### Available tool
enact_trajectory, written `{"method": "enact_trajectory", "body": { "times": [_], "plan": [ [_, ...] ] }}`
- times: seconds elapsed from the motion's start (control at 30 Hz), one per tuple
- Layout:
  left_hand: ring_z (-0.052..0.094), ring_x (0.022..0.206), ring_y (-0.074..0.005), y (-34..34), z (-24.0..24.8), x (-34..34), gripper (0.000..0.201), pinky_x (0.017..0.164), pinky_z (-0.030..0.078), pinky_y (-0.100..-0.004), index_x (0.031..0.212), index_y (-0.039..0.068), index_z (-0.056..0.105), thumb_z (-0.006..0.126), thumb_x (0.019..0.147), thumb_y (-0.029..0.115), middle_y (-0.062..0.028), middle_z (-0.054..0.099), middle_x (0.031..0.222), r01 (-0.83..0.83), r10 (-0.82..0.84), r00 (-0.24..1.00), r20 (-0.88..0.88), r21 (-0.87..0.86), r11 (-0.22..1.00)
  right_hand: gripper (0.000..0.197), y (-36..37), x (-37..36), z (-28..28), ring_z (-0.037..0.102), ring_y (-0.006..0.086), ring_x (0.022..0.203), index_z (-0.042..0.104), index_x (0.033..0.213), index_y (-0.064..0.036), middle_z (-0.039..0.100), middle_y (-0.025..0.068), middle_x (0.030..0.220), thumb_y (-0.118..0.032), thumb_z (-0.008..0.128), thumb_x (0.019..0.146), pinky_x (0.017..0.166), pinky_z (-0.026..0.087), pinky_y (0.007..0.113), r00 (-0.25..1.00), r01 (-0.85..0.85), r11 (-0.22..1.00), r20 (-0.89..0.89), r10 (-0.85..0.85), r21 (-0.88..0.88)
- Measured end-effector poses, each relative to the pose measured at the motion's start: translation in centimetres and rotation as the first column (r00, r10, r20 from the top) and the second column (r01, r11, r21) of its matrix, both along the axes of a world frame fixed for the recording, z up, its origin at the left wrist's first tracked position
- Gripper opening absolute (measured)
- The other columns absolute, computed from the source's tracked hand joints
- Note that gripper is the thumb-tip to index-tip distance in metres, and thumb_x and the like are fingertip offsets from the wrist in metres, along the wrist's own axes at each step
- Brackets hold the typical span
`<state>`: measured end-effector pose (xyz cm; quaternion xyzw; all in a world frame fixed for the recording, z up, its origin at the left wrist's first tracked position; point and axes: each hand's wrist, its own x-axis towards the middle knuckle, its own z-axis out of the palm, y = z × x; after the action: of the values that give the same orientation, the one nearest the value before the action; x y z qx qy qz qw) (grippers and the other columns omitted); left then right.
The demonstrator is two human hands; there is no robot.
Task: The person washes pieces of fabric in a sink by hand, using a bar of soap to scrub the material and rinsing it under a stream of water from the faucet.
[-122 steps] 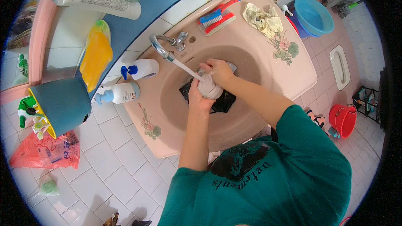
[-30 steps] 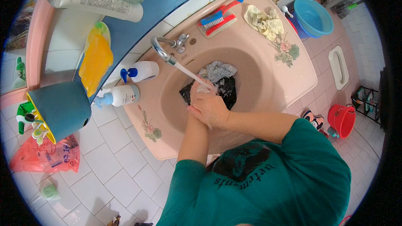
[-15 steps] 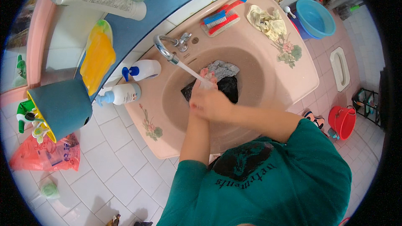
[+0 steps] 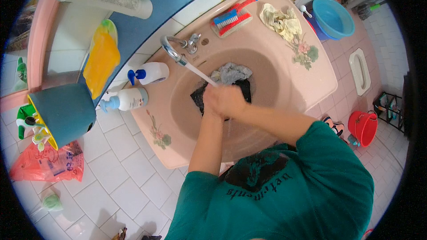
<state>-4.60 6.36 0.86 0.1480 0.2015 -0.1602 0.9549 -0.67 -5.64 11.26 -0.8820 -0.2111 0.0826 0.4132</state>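
Water runs from the chrome faucet (image 4: 174, 53) onto my two hands, which are pressed together above the pink sink basin (image 4: 269, 89). My right hand (image 4: 230, 99) lies over my left hand (image 4: 209, 102) and hides most of it. The right hand is smeared by motion, and the fingers of both cannot be made out. Under and behind them in the basin are a wet grey cloth (image 4: 232, 74) and a black cloth (image 4: 197, 98).
Two pump bottles, one with a dark blue top (image 4: 151, 73) and one with a light blue top (image 4: 129, 100), stand left of the basin. Scrub brushes (image 4: 232, 20) and a crumpled cream cloth (image 4: 281, 21) lie on the rim. A blue basin (image 4: 332, 18) and red bucket (image 4: 362, 129) are at right.
My right hand has slid forward over my left, covering the left fingers that showed before. The water now strikes the top of the joined hands.
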Motion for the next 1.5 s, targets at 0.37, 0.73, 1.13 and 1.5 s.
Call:
{"method": "enact_trajectory", "body": {
  "times": [0.37,0.73,1.13,1.5],
  "plan": [
    [0.057,0.103,-0.0241,-0.2,-1.2,0.0,0.028,0.088,0.047,-0.0387,0.111,0.01,0.054,0.04,0.098,0.03,-0.0083,0.059,0.109,-0.061,0.072,0.934,0.349,-0.041,0.997,0.029,1.0,-1.2,0.1,0.064,0.0315,0.082,0.065,0.088,-0.0096,0.065,0.0122,0.088,-0.036,0.055,0.084,0.068,0.051,0.044,0.998,-0.05,0.999,0.033,0.05,0.009],
    [0.049,0.114,-0.0319,-2.4,7.3,1.5,0.049,0.097,0.039,-0.0494,0.129,0.013,0.044,0.03,0.098,0.048,-0.0135,0.045,0.13,-0.283,0.105,0.873,-0.475,-0.32,0.904,0.022,0.0,3.2,-2.6,0.061,0.0302,0.086,0.066,0.085,-0.0086,0.063,0.0107,0.085,-0.028,0.065,0.077,0.077,0.048,0.041,0.984,0.01,0.97,-0.177,0.034,0.243],
    [0.057,0.092,-0.0198,-5.7,6.7,2.9,0.031,0.078,0.048,-0.0337,0.103,0.013,0.052,0.037,0.098,0.039,-0.0051,0.056,0.101,-0.004,0.07,0.992,-0.108,0.521,0.854,0.029,-1.2,3.7,-2.6,0.065,0.0323,0.076,0.066,0.077,-0.0069,0.064,0.0162,0.084,-0.034,0.058,0.082,0.066,0.051,0.043,0.992,0.114,0.992,-0.041,-0.116,-0.047],
    [0.056,0.105,-0.0245,-5.5,8.1,2.9,0.034,0.09,0.046,-0.0403,0.12,0.01,0.051,0.034,0.1,0.03,-0.0062,0.057,0.116,-0.107,0.153,0.943,-0.296,0.165,0.98,0.029,-0.4,4.3,-1.1,0.062,0.0338,0.079,0.063,0.073,-0.0049,0.062,0.0158,0.089,-0.032,0.058,0.082,0.068,0.05,0.046,0.954,0.276,0.961,-0.121,-0.274,-0.001]
  ]
}}
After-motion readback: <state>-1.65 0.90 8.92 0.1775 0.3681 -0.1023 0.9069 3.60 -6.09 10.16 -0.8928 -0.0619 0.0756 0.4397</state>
